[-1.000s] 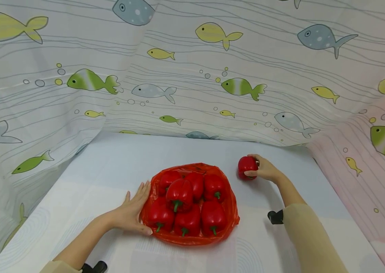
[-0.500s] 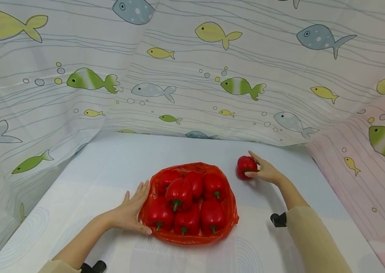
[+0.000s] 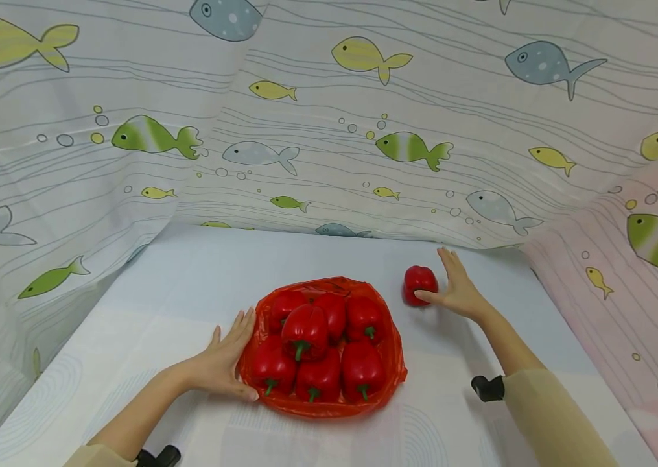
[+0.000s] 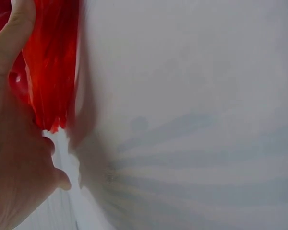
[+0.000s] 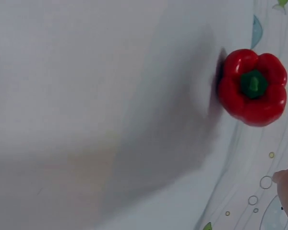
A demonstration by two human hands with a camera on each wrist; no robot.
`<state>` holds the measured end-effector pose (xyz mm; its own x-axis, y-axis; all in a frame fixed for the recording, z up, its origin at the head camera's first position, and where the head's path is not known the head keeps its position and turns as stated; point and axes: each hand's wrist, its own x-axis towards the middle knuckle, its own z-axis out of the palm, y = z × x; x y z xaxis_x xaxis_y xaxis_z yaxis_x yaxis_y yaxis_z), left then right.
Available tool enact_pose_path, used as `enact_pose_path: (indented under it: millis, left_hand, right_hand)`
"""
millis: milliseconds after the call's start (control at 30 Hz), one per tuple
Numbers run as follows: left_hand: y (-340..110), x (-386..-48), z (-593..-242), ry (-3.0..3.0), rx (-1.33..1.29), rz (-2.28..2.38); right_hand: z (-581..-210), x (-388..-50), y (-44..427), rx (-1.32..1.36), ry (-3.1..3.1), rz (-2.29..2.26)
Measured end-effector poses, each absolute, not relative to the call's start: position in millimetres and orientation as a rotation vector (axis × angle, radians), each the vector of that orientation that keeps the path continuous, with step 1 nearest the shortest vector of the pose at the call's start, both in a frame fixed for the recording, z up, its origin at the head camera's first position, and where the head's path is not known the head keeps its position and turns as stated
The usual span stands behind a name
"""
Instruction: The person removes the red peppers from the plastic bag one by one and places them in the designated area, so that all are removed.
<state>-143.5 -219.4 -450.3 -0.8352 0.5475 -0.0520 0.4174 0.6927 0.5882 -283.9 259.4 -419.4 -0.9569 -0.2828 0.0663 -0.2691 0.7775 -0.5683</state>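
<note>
In the head view a red bag point(image 3: 397, 363), rolled open, holds several red peppers, one point(image 3: 305, 331) lying on top of the others. My left hand point(image 3: 220, 363) rests spread against the bag's left side, fingers straight; the left wrist view shows the hand point(image 4: 19, 158) beside the red plastic point(image 4: 53, 62). A single red pepper point(image 3: 419, 280) stands on the table to the right of the bag, its green stem facing the right wrist camera point(image 5: 253, 84). Just right of that pepper my right hand point(image 3: 459, 292) is spread, its thumb near or against the pepper, fingers off it.
A white table point(image 3: 218, 259) carries the bag and the lone pepper. Fish-printed cloth point(image 3: 317, 130) hangs behind and at both sides. Small black devices point(image 3: 487, 388) are at both wrists, by the beige sleeves.
The fingers of my right hand have come off the lone pepper and spread, and the hand has shifted slightly right. The left hand and the bag have stayed put.
</note>
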Motion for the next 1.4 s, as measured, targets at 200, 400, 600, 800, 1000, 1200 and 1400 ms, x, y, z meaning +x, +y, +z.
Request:
enact_pose_path:
  millis: [200, 400, 600, 800, 1000, 1200, 1400]
  left_hand:
    - [-219.0, -143.1, -450.5, 2.688, 0.779, 0.858]
    - [-219.3, -143.8, -450.2, 2.679, 0.772, 0.852]
    - [-220.5, -145.0, -451.1, 2.678, 0.771, 0.854]
    - [-220.7, -145.8, -452.9, 2.678, 0.764, 0.857]
    - [-221.0, -146.5, -454.4, 2.682, 0.762, 0.848]
    - [-221.1, -147.1, -453.6, 2.682, 0.763, 0.848]
    - [-221.8, -148.3, -455.0, 2.681, 0.778, 0.861]
  right_hand:
    - [-408.9, -274.1, 251.8, -0.467, 2.924, -0.954]
    - [-399.1, -264.9, 244.7, -0.522, 2.925, -0.951]
    - [-383.4, -255.8, 231.1, -0.566, 2.944, -0.982]
    - [-375.5, -251.4, 222.8, -0.585, 2.986, -0.942]
    - [-370.7, -246.0, 214.3, -0.646, 3.062, -1.017]
    - [-361.6, -239.6, 204.5, -0.867, 3.150, -1.082]
    - [-353.5, -235.1, 194.2, -1.078, 3.176, -1.105]
